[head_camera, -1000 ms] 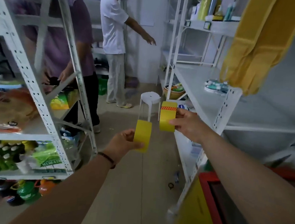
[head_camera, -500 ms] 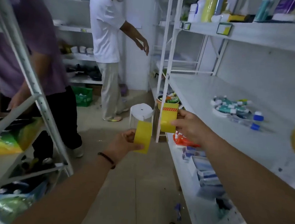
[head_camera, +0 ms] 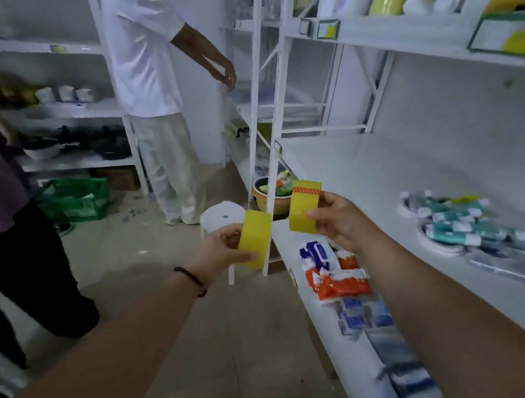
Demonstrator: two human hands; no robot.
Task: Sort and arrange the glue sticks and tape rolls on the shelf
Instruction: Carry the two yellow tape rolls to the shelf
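My left hand [head_camera: 221,250] grips a plain yellow tape roll [head_camera: 254,238] in front of the white shelf post. My right hand [head_camera: 339,220] holds a second yellow tape roll [head_camera: 304,205] with a red patterned band along its top, level with the front edge of the white middle shelf [head_camera: 367,172]. On that shelf to the right lie several glue sticks [head_camera: 455,225] with teal bodies and white caps, heaped on clear tape rolls [head_camera: 411,204]. Two clear tubes with blue caps [head_camera: 510,265] lie nearer me.
Packets in red, orange and blue [head_camera: 340,277] lie on the lower shelf. A white stool [head_camera: 220,216] and a bowl of items [head_camera: 271,190] sit on the floor ahead. A person in white [head_camera: 151,80] stands at the aisle's end; another person [head_camera: 6,210] is at left.
My view has swung right and down toward the middle shelf, so the glue sticks are nearer. Both hands still hold their tape rolls in much the same pose.
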